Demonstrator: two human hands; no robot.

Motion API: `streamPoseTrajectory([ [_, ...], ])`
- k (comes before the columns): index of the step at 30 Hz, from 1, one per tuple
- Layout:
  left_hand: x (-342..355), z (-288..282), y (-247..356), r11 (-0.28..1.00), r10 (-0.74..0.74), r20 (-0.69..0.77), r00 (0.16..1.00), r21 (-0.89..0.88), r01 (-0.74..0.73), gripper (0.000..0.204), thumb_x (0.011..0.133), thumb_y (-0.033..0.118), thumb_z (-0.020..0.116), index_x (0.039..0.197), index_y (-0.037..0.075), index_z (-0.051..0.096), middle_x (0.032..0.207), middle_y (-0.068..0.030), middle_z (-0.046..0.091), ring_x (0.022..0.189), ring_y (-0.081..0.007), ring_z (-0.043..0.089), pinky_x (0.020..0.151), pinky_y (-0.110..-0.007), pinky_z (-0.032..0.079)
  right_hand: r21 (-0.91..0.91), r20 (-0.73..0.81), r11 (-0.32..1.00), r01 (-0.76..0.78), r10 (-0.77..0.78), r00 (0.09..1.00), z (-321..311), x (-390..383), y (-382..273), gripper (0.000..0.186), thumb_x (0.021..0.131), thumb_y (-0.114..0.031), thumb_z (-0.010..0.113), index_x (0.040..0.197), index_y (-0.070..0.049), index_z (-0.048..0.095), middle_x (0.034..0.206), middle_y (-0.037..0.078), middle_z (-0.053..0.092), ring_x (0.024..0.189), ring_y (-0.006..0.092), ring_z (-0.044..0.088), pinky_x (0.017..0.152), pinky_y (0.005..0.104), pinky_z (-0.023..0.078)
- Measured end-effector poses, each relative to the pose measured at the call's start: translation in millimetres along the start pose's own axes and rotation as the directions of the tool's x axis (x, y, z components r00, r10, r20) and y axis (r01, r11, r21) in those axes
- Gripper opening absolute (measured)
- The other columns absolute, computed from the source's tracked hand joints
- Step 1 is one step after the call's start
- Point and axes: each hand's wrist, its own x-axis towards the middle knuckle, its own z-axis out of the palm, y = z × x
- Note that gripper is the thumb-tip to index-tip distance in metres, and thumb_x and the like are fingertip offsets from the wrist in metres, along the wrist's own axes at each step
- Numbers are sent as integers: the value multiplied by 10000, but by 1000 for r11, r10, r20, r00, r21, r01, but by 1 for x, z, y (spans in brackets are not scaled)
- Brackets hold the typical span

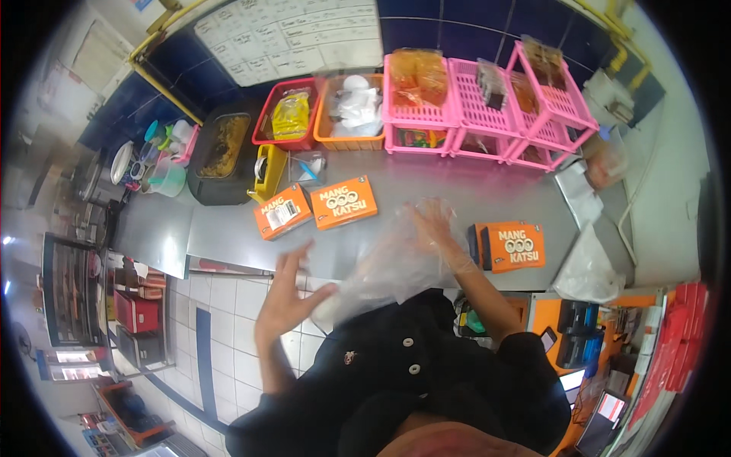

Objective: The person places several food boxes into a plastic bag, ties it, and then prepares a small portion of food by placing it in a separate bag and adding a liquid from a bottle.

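Observation:
A clear plastic bag (381, 274) hangs crumpled in front of me at the counter's front edge. My right hand (434, 228) is inside or behind its upper part, fingers spread and seen through the film. My left hand (293, 293) is at the bag's left side, fingers apart and nothing visible in its grasp. Beyond my hands lie two orange boxes, the left one (282, 213) with a white label, the other (343, 204) beside it. A third orange box (515, 247) sits right of my right hand, next to a white plastic bag (586, 274).
Along the back of the steel counter (221, 236) stand a dark tray (204, 186), a yellow tape dispenser (268, 179), red (265, 129) and orange (343, 141) baskets and stacked pink racks (472, 107). Cups (164, 179) stand at left. An orange shelf (548, 312) with devices is below right.

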Motion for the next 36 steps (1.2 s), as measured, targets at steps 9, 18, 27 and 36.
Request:
streamPoseTrajectory([
  [9, 137, 125, -53, 977, 168, 350, 922, 66, -203, 321, 968, 256, 620, 1214, 51, 604, 886, -136, 681, 885, -323, 690, 794, -447, 539, 29, 339, 894, 448, -430, 837, 25, 61, 4, 643, 899, -446, 659, 1468, -195, 497, 1500, 200, 482, 1443, 457, 359, 1117, 712, 280],
  [18, 192, 151, -88, 875, 65, -22, 998, -479, -68, 269, 1069, 246, 450, 1081, 44, 627, 740, -150, 638, 694, -310, 656, 672, -424, 516, 603, 170, 783, 153, -313, 934, -164, 210, -106, 356, 974, -257, 658, 1258, -42, 668, 1000, 147, 735, 937, 134, 683, 847, 307, 529],
  [27, 201, 160, -72, 780, -80, 291, 953, -577, 242, 271, 1085, 264, 455, 1083, 38, 605, 690, -78, 584, 619, -169, 611, 601, -345, 485, -135, 185, 988, 76, -50, 982, -12, 453, -46, 401, 881, -325, 723, 1131, -14, 680, 1101, 223, 703, 1101, 406, 653, 934, 489, 523],
  [36, 221, 169, -94, 596, -149, 411, 899, -688, 413, 277, 1085, 281, 460, 1076, 44, 604, 694, -37, 555, 497, -111, 522, 475, -282, 436, 784, -274, 596, 174, 81, 958, -91, 494, -25, 213, 840, -158, 646, 1001, -29, 593, 864, 183, 673, 845, 402, 670, 739, 437, 526],
])
